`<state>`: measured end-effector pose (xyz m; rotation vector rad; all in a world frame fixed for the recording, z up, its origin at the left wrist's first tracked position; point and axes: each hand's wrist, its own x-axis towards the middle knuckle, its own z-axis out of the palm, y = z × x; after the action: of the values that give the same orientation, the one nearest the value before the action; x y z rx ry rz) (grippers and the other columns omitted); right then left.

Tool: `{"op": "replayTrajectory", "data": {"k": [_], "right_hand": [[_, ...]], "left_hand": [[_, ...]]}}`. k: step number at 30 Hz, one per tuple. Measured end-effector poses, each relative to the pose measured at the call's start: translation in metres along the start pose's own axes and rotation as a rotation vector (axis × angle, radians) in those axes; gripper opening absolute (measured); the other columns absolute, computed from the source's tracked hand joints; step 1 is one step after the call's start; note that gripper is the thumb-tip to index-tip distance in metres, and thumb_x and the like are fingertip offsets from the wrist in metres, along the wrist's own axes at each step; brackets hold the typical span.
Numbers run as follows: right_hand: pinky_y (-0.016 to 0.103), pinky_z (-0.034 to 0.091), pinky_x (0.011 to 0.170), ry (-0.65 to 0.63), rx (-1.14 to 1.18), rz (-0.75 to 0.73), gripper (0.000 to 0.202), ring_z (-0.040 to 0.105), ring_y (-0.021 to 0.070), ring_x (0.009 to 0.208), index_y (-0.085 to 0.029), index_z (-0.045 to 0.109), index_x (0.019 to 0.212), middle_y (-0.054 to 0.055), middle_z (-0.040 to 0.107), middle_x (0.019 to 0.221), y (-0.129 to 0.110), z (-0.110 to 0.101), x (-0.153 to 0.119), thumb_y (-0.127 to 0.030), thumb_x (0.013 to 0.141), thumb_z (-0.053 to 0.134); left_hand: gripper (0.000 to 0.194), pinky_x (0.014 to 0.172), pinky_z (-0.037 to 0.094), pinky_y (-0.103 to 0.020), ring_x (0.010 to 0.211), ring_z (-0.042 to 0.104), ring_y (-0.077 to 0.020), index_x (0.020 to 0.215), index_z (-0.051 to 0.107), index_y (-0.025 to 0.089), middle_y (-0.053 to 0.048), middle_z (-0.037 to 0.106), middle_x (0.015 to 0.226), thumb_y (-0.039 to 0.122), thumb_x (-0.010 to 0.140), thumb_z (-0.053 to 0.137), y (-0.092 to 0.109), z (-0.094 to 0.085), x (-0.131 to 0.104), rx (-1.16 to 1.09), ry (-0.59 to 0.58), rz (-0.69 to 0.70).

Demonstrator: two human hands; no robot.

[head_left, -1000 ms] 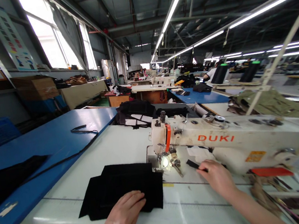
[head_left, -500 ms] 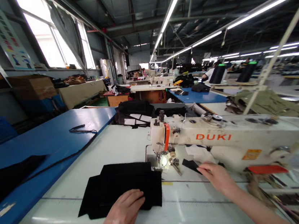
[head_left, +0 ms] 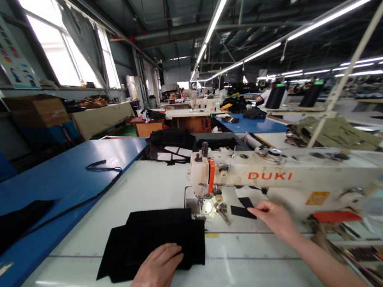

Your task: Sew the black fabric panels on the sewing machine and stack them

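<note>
A wide black fabric piece point(head_left: 154, 241) lies flat on the pale sewing table point(head_left: 141, 191). My left hand point(head_left: 161, 266) rests on its lower edge, palm down, fingers stretched out. To the right of the needle area, my right hand point(head_left: 270, 213) pinches a small black strip point(head_left: 242, 211) between thumb and fingers. Another dark strip crosses behind it, over a white piece point(head_left: 251, 193). The white sewing machine point(head_left: 268, 176), marked DUKI, has its lit needle plate point(head_left: 206, 207) between my two hands.
A blue table point(head_left: 59, 178) with a black cord point(head_left: 108, 188) and dark cloth adjoins on the left. Dark fabric with white pieces point(head_left: 174, 155) is piled behind the machine. Tools and scraps point(head_left: 376, 256) fill a tray at the lower right.
The small black strip at my right hand has turned, and a second dark strip now shows over the white piece. My left hand stays on the black fabric. The view has shifted slightly.
</note>
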<state>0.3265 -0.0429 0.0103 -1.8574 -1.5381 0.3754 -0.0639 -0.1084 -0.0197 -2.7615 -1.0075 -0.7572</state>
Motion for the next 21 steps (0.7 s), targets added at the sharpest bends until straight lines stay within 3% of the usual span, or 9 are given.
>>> {"op": "replayTrajectory", "data": {"k": [5, 9, 13, 16, 21], "right_hand": [[0.027, 0.039, 0.046, -0.088, 0.126, 0.064, 0.029, 0.052, 0.0152, 0.043, -0.022, 0.055, 0.054, -0.005, 0.053, 0.042, 0.006, 0.004, -0.001, -0.048, 0.065, 0.063], [0.028, 0.05, 0.052, -0.167, 0.276, 0.106, 0.025, 0.065, 0.0198, 0.057, -0.022, 0.057, 0.061, -0.002, 0.063, 0.056, 0.009, 0.006, -0.001, -0.047, 0.064, 0.059], [0.033, 0.055, 0.06, -0.198, 0.38, 0.125, 0.026, 0.068, 0.0228, 0.066, -0.022, 0.059, 0.067, 0.001, 0.067, 0.064, 0.011, 0.005, -0.002, -0.048, 0.068, 0.054], [0.033, 0.054, 0.054, -0.139, 0.396, 0.13, 0.022, 0.067, 0.0227, 0.06, -0.022, 0.059, 0.069, 0.001, 0.067, 0.061, 0.014, 0.005, -0.001, -0.044, 0.069, 0.055], [0.032, 0.051, 0.051, 0.077, 0.377, 0.114, 0.023, 0.065, 0.0222, 0.056, -0.022, 0.056, 0.072, 0.0, 0.064, 0.058, 0.022, 0.002, 0.009, -0.044, 0.066, 0.06]], "left_hand": [[0.034, 0.096, 0.048, -0.028, 0.112, 0.056, -0.0165, 0.116, 0.059, 0.02, -0.005, 0.063, 0.117, 0.01, 0.088, 0.043, 0.0, -0.001, 0.001, 0.006, 0.015, 0.018], [0.034, 0.096, 0.048, -0.029, 0.113, 0.055, -0.0172, 0.117, 0.058, 0.02, -0.005, 0.062, 0.118, 0.01, 0.088, 0.043, 0.001, 0.0, 0.0, 0.007, -0.007, 0.011], [0.034, 0.097, 0.048, -0.029, 0.113, 0.055, -0.0169, 0.118, 0.058, 0.02, -0.005, 0.062, 0.118, 0.011, 0.089, 0.043, 0.001, 0.0, 0.0, -0.001, -0.006, 0.008], [0.034, 0.096, 0.048, -0.029, 0.112, 0.055, -0.0167, 0.117, 0.059, 0.019, -0.005, 0.062, 0.117, 0.01, 0.089, 0.042, 0.002, -0.002, 0.002, -0.005, 0.004, 0.007], [0.033, 0.096, 0.048, -0.03, 0.112, 0.055, -0.0172, 0.116, 0.059, 0.019, -0.006, 0.062, 0.117, 0.011, 0.089, 0.042, 0.003, -0.004, 0.003, -0.017, 0.016, 0.004]]}}
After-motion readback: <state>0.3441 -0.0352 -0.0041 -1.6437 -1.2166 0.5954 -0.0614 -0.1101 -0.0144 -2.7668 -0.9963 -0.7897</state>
